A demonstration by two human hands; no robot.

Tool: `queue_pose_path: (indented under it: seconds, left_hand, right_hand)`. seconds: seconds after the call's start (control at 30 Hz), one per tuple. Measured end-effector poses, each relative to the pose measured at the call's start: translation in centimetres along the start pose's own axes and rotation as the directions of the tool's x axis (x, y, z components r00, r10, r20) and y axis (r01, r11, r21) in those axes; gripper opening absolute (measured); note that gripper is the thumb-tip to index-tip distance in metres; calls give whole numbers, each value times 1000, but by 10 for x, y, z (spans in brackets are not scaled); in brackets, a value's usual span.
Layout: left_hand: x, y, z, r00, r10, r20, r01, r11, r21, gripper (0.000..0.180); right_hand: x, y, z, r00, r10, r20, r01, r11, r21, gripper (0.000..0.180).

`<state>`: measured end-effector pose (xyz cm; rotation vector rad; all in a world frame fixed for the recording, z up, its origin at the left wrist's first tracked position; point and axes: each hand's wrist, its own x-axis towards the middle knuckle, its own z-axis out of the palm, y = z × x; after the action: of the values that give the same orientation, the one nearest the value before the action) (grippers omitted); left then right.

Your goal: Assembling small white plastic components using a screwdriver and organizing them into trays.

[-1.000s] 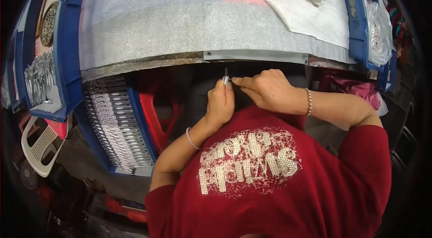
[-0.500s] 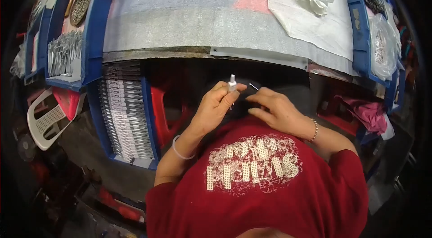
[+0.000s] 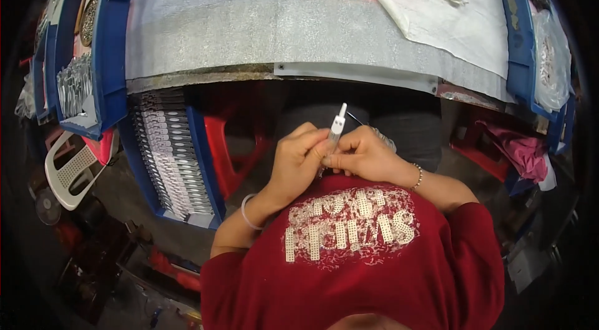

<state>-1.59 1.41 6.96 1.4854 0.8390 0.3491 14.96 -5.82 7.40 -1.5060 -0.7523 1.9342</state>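
Between my red shirt (image 3: 349, 280) and the covered bench (image 3: 206, 37), my left hand (image 3: 296, 158) is clamped on a slim, white-tipped piece (image 3: 337, 125) pointing away from me, while my right hand (image 3: 368, 154), beside it, is closed on what looks like a thin rod (image 3: 354, 118).

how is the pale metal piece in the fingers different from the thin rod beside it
The pale metal piece is thicker; the thin rod is slim and darker. The pale metal piece's upper end leans right; the thin rod's leans left. Both point toward the table edge.
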Motion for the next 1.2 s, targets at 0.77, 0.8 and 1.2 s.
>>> queue_pose_path:
  seconds: [0.77, 0.8, 1.2]
  left_hand:
    - [16, 3, -18, 996, 37, 83, -37, 999, 3, 9]
    - [16, 3, -18, 996, 14, 89, -14, 1000, -3, 10]
    - [11, -7, -16, 997, 34, 64, -35, 999, 6, 13]
  right_hand:
    - [15, -14, 2, 998, 60, 8, -60, 993, 101, 24]
    - [15, -13, 3, 998, 61, 9, -62, 993, 102, 24]
    - [17, -7, 2, 991, 118, 57, -126, 978, 165, 20]
